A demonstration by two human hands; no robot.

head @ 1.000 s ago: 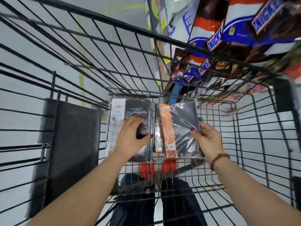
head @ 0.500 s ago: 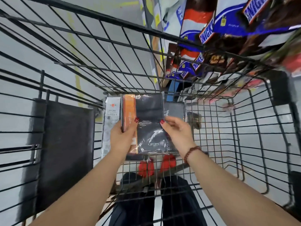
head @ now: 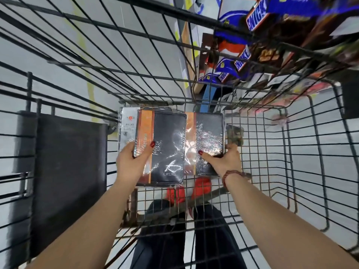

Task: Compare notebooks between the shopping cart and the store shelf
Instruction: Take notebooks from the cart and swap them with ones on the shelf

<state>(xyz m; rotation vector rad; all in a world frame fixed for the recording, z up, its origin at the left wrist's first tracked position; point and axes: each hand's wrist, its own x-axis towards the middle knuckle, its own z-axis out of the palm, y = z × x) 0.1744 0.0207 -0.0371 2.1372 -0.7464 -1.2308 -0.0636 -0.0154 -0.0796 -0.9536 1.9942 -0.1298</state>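
Observation:
Inside the wire shopping cart (head: 291, 162) lie shrink-wrapped notebooks. My left hand (head: 132, 164) grips a black notebook with an orange band (head: 167, 146), thumb on its cover, lifted over a white-and-dark notebook (head: 127, 125) that lies beneath at the left. My right hand (head: 225, 162) grips a second black notebook with an orange band (head: 207, 138) by its lower right corner, thumb on the glossy wrap. The two orange-banded notebooks sit side by side, edges almost touching.
A dark flat panel (head: 68, 171) fills the cart's left side. Store shelves with blue and brown snack packs (head: 252, 45) rise beyond the cart at the upper right. Red shoes (head: 186, 191) and dark trousers show through the cart floor.
The orange-banded notebook passed from my right hand to my left and shifted left. My right hand then took hold of a second orange-banded notebook at the right.

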